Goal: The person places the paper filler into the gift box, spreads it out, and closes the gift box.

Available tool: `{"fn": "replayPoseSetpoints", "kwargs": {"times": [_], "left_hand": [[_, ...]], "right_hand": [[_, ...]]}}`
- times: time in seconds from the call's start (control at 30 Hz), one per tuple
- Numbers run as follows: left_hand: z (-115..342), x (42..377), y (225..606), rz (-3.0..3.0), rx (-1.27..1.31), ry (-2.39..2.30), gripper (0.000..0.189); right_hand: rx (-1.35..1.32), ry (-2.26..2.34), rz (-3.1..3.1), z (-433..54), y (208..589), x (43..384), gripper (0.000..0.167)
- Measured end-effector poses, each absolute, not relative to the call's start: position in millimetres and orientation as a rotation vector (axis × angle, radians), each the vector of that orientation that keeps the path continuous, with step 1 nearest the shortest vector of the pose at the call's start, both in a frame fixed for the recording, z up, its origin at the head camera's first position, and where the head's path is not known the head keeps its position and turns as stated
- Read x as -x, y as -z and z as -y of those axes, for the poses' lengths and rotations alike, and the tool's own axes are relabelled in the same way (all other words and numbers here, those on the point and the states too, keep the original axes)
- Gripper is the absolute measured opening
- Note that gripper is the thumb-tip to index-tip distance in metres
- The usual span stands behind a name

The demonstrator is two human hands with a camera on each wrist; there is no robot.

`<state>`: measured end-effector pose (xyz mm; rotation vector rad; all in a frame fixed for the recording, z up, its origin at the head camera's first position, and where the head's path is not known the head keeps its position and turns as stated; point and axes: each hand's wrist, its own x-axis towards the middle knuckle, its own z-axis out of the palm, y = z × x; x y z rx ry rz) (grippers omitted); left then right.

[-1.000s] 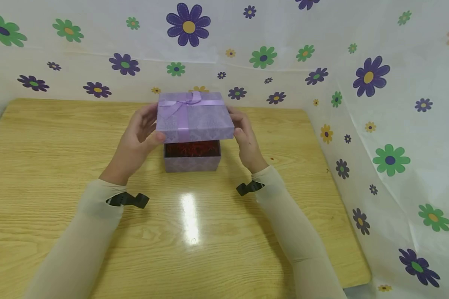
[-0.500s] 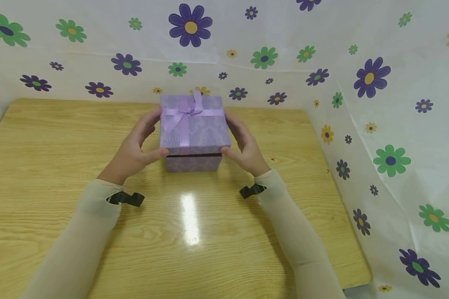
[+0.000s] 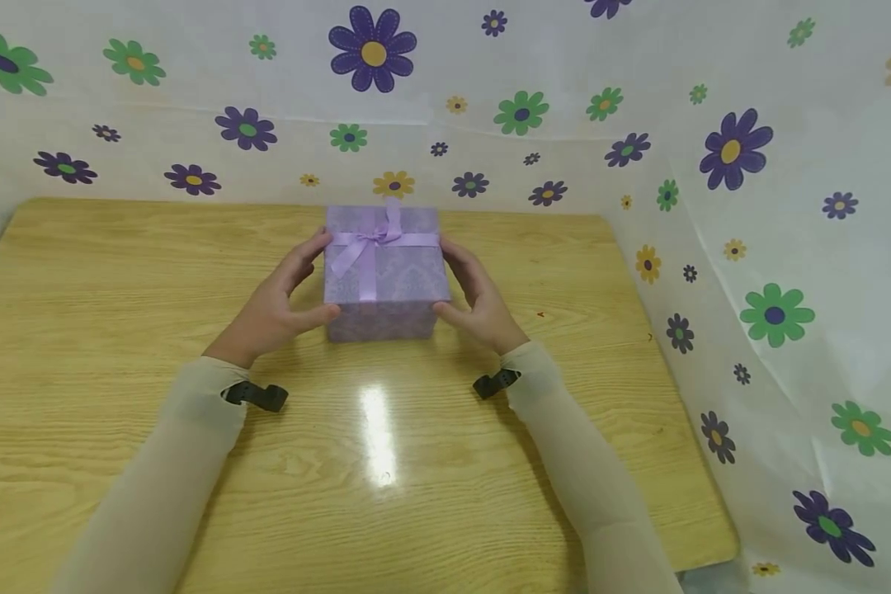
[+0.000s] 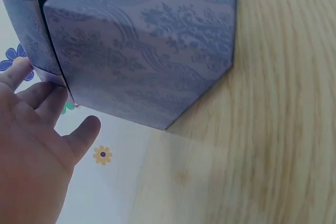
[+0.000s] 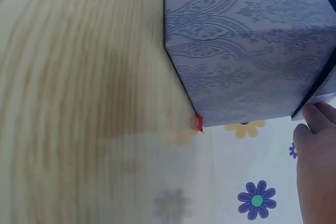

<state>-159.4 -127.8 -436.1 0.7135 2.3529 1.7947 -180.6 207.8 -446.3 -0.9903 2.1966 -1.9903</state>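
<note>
A lavender patterned gift box stands at the far middle of the table, its lid (image 3: pixel 408 276) seated on the base (image 3: pixel 382 324). Pale purple ribbon with a bow (image 3: pixel 377 238) crosses the top. My left hand (image 3: pixel 271 312) holds the lid's left side, thumb at the front corner and fingers along the side. On the opposite side my right hand (image 3: pixel 486 312) grips it the same way. Both wrist views show a thin dark seam between lid and base, with fingertips of the left hand (image 4: pixel 31 150) and right hand (image 5: pixel 319 166) at the lid's edge. The box's inside is hidden.
The wooden table (image 3: pixel 445 462) ends behind the box at a white flowered cloth (image 3: pixel 564 49), which also hangs along the right side. A red scrap (image 5: pixel 199 123) lies by the box's bottom corner in the right wrist view. Tiny red bits (image 3: pixel 540 314) lie farther right.
The lid has come down from its tilted position above the open base and now covers it, hiding the red filling. Both hands have moved down with it, still holding its sides.
</note>
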Motion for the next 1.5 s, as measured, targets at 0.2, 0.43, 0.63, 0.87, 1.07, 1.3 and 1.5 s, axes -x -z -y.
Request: {"fn": "replayPoseSetpoints", "kwargs": {"times": [0.2, 0.43, 0.63, 0.87, 1.07, 1.3, 1.5], "left_hand": [[130, 159, 441, -2.347, -0.696, -1.780, 0.091], [127, 153, 445, -2.337, -0.663, -1.728, 0.090], [125, 155, 446, -2.369, -0.605, -1.653, 0.094], [124, 158, 450, -2.352, -0.606, -1.650, 0.094], [122, 158, 449, -2.333, -0.625, -1.671, 0.093], [122, 162, 451, -2.309, -0.639, -1.695, 0.092], [123, 167, 452, -2.303, -0.656, -1.693, 0.093]], "right_hand": [[0.945, 1.980, -2.171, -206, 450, 180, 0.093], [0.892, 1.846, -2.204, -209, 447, 174, 0.076], [0.875, 1.813, -2.179, -208, 431, 165, 0.075], [0.860, 1.800, -2.170, -209, 430, 165, 0.076], [0.853, 1.782, -2.180, -210, 430, 166, 0.076], [0.853, 1.765, -2.207, -210, 429, 167, 0.075], [0.892, 1.705, -2.251, -216, 443, 176, 0.077]]}}
